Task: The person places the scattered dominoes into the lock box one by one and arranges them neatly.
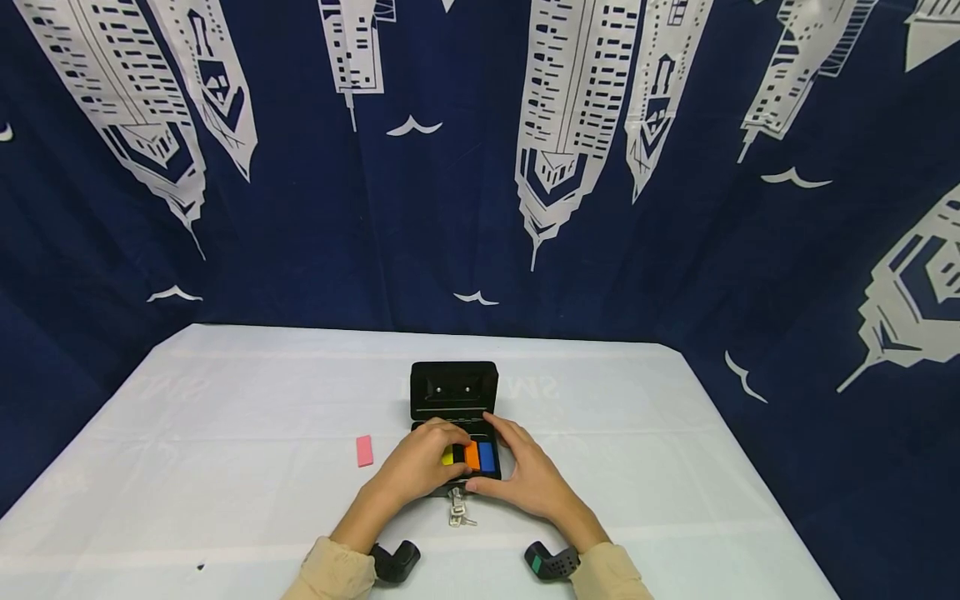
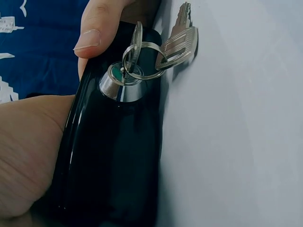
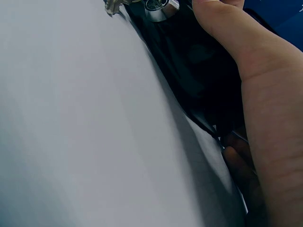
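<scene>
An open black cash box (image 1: 453, 392) stands on the table with its lid raised at the back. Inside it lie colored blocks: a yellow one (image 1: 447, 457), an orange one (image 1: 472, 456) and a blue one (image 1: 487, 457). My left hand (image 1: 423, 457) reaches in from the left, finger and thumb pinching the orange block; the palm hides the box's left part. My right hand (image 1: 528, 475) grips the box's right side, thumb at the front edge and fingers along the side. Keys (image 2: 177, 47) on a ring hang from the front lock (image 2: 122, 87).
A pink block (image 1: 364, 451) lies on the white table (image 1: 225, 467) left of the box. A small dark speck (image 1: 200, 567) is near the front left. Behind the table hangs a dark blue cloth (image 1: 450, 208) with white building prints.
</scene>
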Tool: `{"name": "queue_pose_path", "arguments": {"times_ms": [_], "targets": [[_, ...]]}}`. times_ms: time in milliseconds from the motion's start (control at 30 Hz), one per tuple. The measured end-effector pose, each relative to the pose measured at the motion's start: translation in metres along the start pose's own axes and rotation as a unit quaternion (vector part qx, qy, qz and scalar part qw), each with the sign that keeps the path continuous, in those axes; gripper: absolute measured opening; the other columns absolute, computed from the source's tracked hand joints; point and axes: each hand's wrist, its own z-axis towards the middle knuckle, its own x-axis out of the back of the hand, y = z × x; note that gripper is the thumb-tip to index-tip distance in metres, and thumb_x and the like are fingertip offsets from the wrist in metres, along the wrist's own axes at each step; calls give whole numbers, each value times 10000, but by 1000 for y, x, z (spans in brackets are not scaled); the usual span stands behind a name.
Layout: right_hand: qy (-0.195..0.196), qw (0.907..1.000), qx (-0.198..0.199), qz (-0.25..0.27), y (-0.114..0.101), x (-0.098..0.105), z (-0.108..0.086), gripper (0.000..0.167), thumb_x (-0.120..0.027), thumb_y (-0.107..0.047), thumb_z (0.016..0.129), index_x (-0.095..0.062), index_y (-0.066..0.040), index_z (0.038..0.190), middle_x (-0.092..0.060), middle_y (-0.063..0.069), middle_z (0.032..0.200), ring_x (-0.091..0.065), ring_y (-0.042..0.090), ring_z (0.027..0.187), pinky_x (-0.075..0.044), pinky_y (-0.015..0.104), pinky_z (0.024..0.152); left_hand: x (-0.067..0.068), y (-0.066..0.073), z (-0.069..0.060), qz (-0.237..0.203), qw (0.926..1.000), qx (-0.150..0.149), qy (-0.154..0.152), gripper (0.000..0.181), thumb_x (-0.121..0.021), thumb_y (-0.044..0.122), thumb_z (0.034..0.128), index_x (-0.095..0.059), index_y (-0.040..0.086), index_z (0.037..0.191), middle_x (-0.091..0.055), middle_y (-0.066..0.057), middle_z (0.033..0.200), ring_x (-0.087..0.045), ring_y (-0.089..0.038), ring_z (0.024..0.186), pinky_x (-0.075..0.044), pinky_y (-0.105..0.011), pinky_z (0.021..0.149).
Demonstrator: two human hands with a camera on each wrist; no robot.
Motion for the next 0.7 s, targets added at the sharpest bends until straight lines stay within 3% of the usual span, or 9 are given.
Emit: {"name": "queue_pose_path", "arguments": {"times_ms": [700], "targets": [[8,10000,1,20,1,0,1,1023,-855,-617,749,-386,-285,1596,-417,55,1613,-557,281,1349,-455,558,1118,0,3,2,76,9995,247,-189,327,-885,195,823,-791,57,1105,-770,-55,1143,-662,-251,1137,-574,-454,976]]}}
